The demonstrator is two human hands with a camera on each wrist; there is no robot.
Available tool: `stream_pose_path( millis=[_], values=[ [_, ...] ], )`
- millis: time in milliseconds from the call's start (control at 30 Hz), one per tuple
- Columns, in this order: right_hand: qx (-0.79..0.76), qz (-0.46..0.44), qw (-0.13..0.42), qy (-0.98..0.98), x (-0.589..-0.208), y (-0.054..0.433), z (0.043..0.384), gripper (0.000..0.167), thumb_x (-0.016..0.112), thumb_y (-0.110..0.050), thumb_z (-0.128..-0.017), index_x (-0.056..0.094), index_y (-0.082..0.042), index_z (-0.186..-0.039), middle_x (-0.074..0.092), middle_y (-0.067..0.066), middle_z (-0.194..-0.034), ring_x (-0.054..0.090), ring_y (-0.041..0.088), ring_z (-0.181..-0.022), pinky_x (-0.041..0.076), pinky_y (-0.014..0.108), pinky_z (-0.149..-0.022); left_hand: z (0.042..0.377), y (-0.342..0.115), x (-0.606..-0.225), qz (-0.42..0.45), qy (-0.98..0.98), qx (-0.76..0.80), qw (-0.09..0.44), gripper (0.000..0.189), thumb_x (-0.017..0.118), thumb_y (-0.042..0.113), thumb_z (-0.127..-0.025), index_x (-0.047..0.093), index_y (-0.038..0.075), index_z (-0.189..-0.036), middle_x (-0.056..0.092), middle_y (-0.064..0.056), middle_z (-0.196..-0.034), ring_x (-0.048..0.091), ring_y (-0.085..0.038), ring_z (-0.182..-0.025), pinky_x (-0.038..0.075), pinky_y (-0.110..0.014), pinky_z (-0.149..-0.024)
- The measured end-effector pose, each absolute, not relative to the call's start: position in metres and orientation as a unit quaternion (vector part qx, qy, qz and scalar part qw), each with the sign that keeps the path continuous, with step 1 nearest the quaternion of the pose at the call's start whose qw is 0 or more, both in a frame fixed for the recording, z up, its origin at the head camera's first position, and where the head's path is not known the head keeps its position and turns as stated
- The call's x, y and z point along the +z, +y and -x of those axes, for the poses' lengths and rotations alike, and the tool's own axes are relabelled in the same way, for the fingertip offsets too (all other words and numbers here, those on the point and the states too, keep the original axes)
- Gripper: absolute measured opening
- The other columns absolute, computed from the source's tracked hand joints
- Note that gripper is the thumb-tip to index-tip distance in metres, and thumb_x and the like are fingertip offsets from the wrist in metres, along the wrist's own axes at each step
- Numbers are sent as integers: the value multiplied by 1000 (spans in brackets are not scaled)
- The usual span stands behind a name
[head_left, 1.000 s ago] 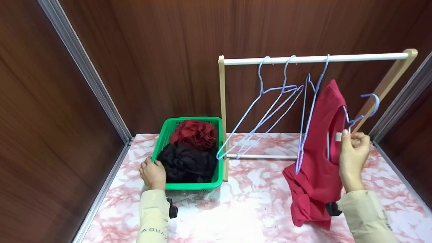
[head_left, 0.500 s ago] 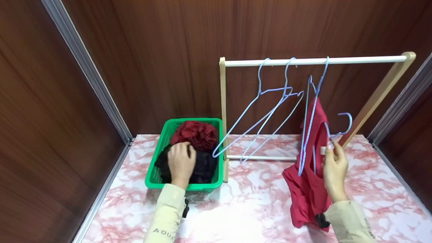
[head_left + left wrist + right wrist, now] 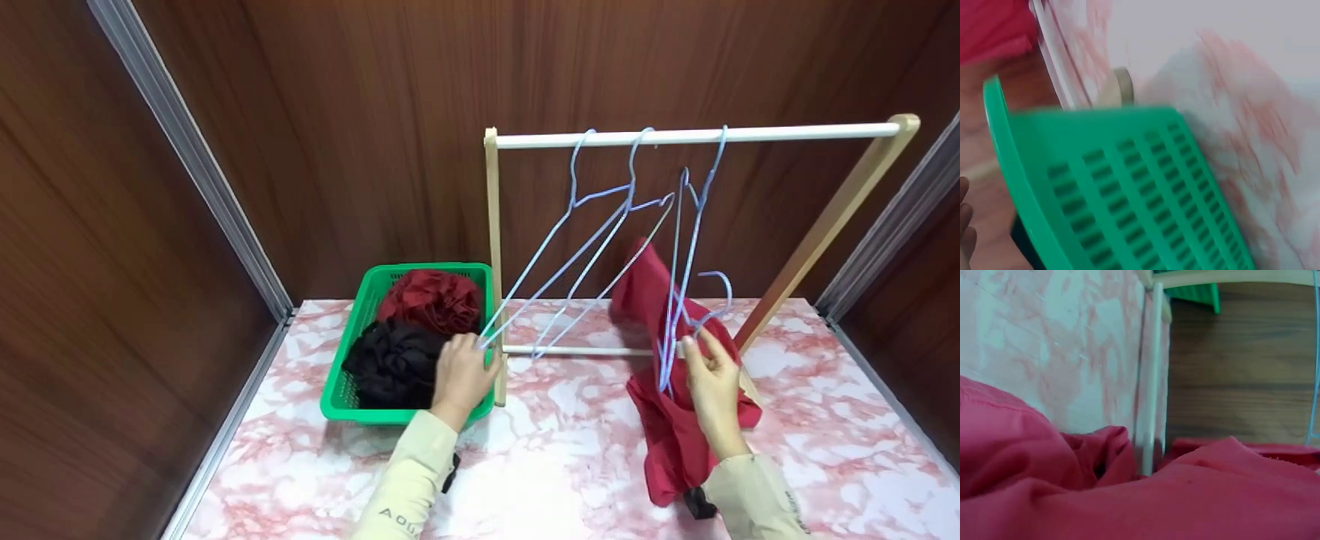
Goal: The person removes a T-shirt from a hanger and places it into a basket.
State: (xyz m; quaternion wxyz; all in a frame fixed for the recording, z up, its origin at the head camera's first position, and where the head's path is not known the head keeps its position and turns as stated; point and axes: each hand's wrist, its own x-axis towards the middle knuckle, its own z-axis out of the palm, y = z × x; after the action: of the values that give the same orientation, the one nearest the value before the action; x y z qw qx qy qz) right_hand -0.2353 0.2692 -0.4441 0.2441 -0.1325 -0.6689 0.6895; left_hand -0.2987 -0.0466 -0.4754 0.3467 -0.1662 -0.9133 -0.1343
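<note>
My right hand [image 3: 712, 386] pinches a light blue wire hanger [image 3: 727, 291] just below its hook. A red shirt [image 3: 651, 285] is on that hanger and drapes down to the marbled table; folds of it fill the lower part of the right wrist view. The shirt's top leans left behind a bare hanger [image 3: 694, 247] on the rack. My left hand [image 3: 461, 375] is over the right side of a green basket [image 3: 330, 409], beside the lower corner of the leftmost hanger [image 3: 559, 225]. Its fingers look loosely bent around nothing. In the left wrist view, fingers [image 3: 965, 219] show at the edge.
A drying rack with a white rail [image 3: 810, 133] and wooden posts [image 3: 832, 217] stands at the back right, bearing several bare hangers. Dark red cloth [image 3: 431, 300] and black cloth [image 3: 394, 364] lie in the basket. Dark wood-grain walls [image 3: 375, 150] enclose the table.
The left hand has left the basket's left rim and crossed to its right side. The right hand has carried the hanger and red shirt left and lower, behind the hanging hanger.
</note>
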Motion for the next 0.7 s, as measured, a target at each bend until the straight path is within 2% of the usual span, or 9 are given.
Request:
stream_pose_path(
  millis=[67, 133, 267, 333, 400, 500, 600, 700],
  values=[
    [660, 134, 251, -696, -448, 268, 237, 43, 54, -12, -95, 49, 2, -136, 35, -13, -44, 27, -2, -39, 24, 13, -40, 297, -38, -475, 172, -920, -133, 325, 16, 65, 30, -84, 67, 14, -81, 66, -1, -76, 59, -22, -79, 46, -33, -70],
    [647, 132, 244, -710, -451, 267, 238, 43, 53, -10, -95, 48, 4, -136, 38, -16, -43, 26, -3, -39, 23, 13, -40, 295, -29, -475, 183, -925, -138, 304, 15, 63, 30, -85, 68, 15, -86, 69, 0, -77, 60, -23, -79, 46, -33, -70],
    [641, 123, 211, -727, -454, 266, 238, 41, 49, -8, -96, 48, 5, -135, 39, -16, -44, 27, -2, -40, 24, 13, -42, 291, -12, -475, 210, -924, -143, 284, 16, 63, 29, -85, 69, 14, -88, 71, -1, -82, 64, -25, -81, 50, -34, -70],
    [645, 113, 186, -732, -455, 267, 238, 35, 49, -7, -96, 56, -3, -130, 34, -13, -44, 27, -2, -40, 24, 13, -42, 290, -3, -475, 225, -921, -136, 289, 16, 63, 27, -84, 70, 14, -86, 71, -1, -88, 65, -25, -84, 51, -34, -72],
    [660, 99, 154, -728, -456, 269, 239, 28, 49, -7, -96, 64, -17, -118, 31, -12, -45, 28, -2, -41, 26, 13, -43, 288, 4, -473, 237, -915, -130, 299, 12, 64, 26, -83, 70, 15, -85, 70, -1, -89, 66, -23, -85, 52, -34, -73],
    [693, 84, 101, -709, -457, 274, 238, 34, 49, -7, -97, 66, -36, -93, 47, -16, -53, 37, -3, -45, 33, 11, -47, 287, 14, -472, 250, -906, -116, 322, 12, 65, 24, -83, 72, 19, -92, 70, 2, -93, 65, -19, -89, 51, -30, -75],
    [708, 78, 62, -699, -458, 278, 238, 41, 49, -8, -97, 67, -42, -82, 58, -18, -63, 44, -3, -51, 40, 10, -52, 286, 23, -471, 256, -899, -115, 336, 19, 66, 23, -85, 72, 24, -103, 70, 5, -97, 65, -14, -95, 51, -25, -80],
    [697, 68, 39, -713, -459, 279, 237, 42, 50, -7, -96, 70, -40, -81, 49, -16, -56, 38, -2, -47, 35, 12, -48, 287, 31, -471, 269, -892, -119, 343, 26, 66, 22, -86, 70, 24, -112, 69, 5, -106, 63, -13, -101, 50, -24, -88]
  ],
)
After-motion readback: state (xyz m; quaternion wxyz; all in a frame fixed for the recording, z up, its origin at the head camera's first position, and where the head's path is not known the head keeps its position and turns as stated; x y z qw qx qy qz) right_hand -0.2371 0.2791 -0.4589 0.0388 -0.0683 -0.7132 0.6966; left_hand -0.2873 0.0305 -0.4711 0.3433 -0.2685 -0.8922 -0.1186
